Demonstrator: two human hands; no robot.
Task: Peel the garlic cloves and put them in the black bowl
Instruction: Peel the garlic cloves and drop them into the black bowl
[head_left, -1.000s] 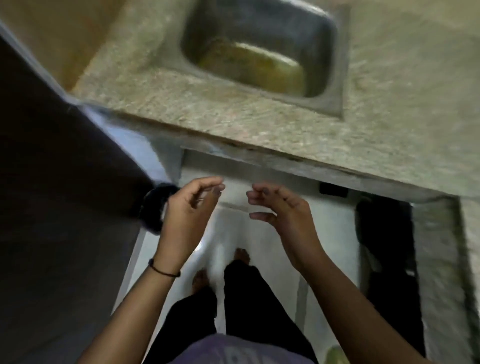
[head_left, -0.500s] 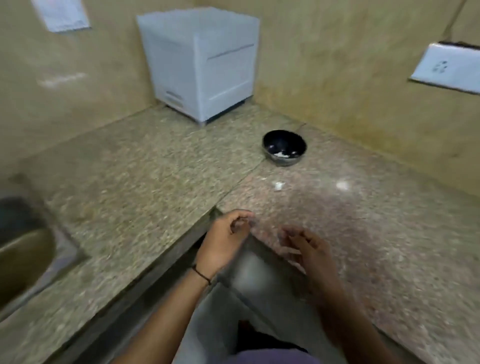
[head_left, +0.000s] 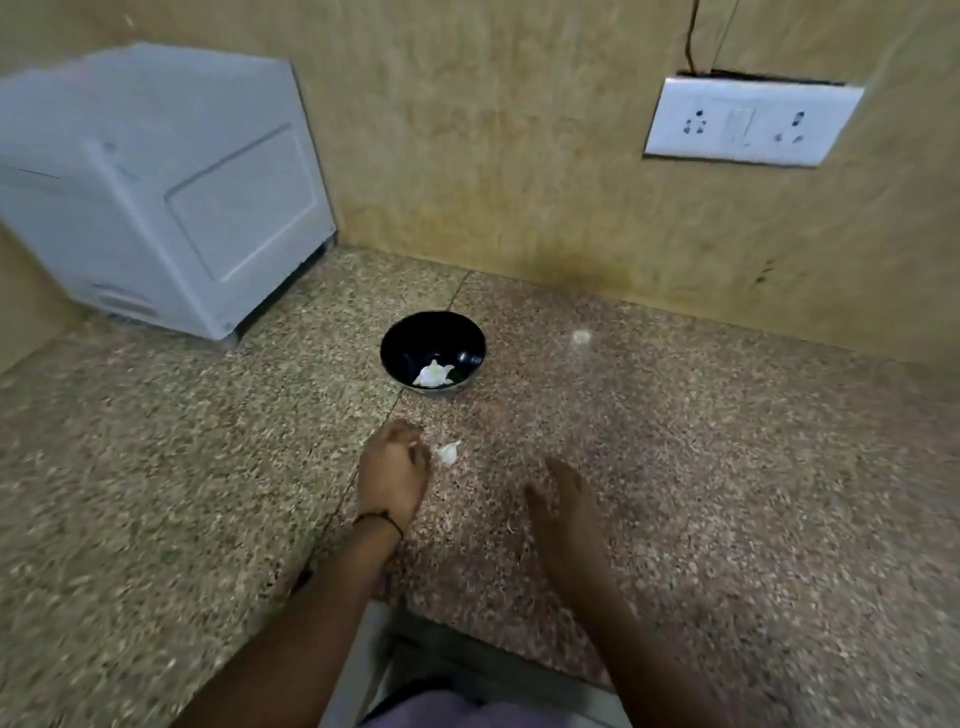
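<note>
The black bowl (head_left: 432, 353) stands on the speckled stone counter (head_left: 675, 467) near the back wall, with a white piece of garlic (head_left: 432, 374) inside it. One white garlic clove (head_left: 448, 452) lies loose on the counter in front of the bowl. My left hand (head_left: 392, 470) hovers just left of that clove, fingers curled, fingertips a short gap from it; nothing plainly sits in its grasp. My right hand (head_left: 563, 499) is blurred, low over the counter to the right, its fingers relaxed and holding nothing.
A white box-shaped appliance (head_left: 171, 197) fills the back left corner. A white socket plate (head_left: 748, 122) is on the wall at the right. A small pale speck (head_left: 581, 336) lies right of the bowl. The counter's inner edge (head_left: 467, 639) is close to my body.
The view swung from the sink and floor up to the counter corner. Both hands moved forward over the counter, the left one arriving beside the loose clove.
</note>
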